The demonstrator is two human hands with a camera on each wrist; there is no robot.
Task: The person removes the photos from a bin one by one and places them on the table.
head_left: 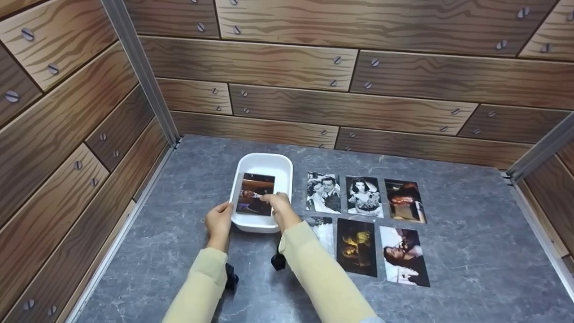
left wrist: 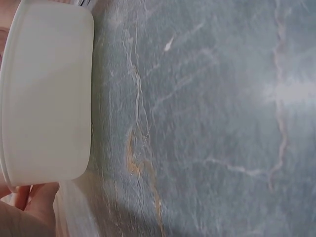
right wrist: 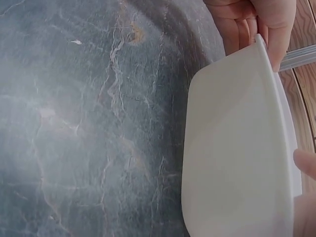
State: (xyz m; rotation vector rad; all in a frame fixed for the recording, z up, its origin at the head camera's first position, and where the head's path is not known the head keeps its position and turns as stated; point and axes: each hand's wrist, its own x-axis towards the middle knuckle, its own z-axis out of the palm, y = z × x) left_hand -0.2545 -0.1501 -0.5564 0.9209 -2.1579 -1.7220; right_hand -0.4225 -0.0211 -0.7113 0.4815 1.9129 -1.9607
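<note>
A white plastic tub with rounded corners holds a dark colour photo showing a figure. My left hand grips the tub's near left rim, thumb at the edge; in the right wrist view, the same hand curls over the tub's corner. Over the tub's right side reaches my right hand, which pinches the photo by its right edge with a digit across its face. The fingers beneath are hidden. In the left wrist view, the outer wall of the tub conceals the photo.
Right of the tub, several photos lie in two rows, among them a black-and-white couple, a portrait and a dark yellow-toned print. My right sleeve partly covers a pale photo. Wood-patterned walls enclose the grey marbled surface.
</note>
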